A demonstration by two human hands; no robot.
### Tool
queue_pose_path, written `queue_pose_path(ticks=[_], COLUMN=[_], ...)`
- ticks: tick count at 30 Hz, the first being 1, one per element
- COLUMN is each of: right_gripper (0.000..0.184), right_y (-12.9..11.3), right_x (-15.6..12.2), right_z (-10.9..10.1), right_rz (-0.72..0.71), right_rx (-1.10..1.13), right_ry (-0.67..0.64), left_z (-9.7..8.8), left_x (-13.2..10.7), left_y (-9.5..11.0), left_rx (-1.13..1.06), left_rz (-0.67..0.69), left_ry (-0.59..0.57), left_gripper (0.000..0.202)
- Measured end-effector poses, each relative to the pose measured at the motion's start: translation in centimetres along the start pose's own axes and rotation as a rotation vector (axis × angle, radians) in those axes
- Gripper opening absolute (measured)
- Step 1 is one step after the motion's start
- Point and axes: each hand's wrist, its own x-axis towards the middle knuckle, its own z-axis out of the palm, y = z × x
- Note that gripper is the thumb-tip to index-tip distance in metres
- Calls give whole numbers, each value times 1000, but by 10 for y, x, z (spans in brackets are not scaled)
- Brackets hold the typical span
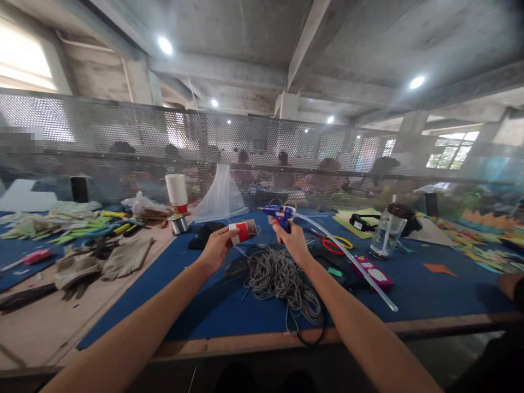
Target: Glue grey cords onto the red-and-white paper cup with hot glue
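My left hand (216, 246) grips a small paper cup (244, 231), red and white, tipped on its side with grey cord around its right end. In my right hand (291, 240) is a blue hot glue gun (281, 214), its nozzle pointing left above the cup. A long translucent glue stick (347, 255) runs out of the gun's back toward the lower right. Below and between both hands lies a tangled heap of grey cord (282, 278) on the blue mat (196, 314). The cup and nozzle are apart.
Scissors with red and yellow handles (335, 245), a purple box (373, 273) and a clear lidded drinking cup (388, 232) stand right. Stacked paper cups (176, 191), a wire spool (178, 224) and work gloves (126, 256) are left. A perforated metal screen (254, 131) rises behind.
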Motion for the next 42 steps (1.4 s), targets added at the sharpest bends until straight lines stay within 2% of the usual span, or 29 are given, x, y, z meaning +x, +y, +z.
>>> queue_pose_path(ticks=[4,10,14,22,30,42], right_gripper=[34,34,38,44,43,46], right_y=[0,2,4,11,9,10], right_x=[-2,-4,-5,-6,-8,-10], right_z=[3,6,7,10,11,11], right_rz=[-19,7,-5,-98,-201,-225], right_rx=[-11,-59,-100,-327,-502,-688], right_ry=[-41,-11,-62,-67,-71,-58], left_z=[1,2,1,-3,-7,-12], left_x=[-1,0,2,5,8,12], left_y=[1,2,1,-3,-5,-12], left_rx=[-11,-19,-24,-8,17,80], left_rz=[-1,-11,-7,48,97,156], left_ry=[7,50,68,69,43,35], left_gripper=[37,34,34,35,39,40])
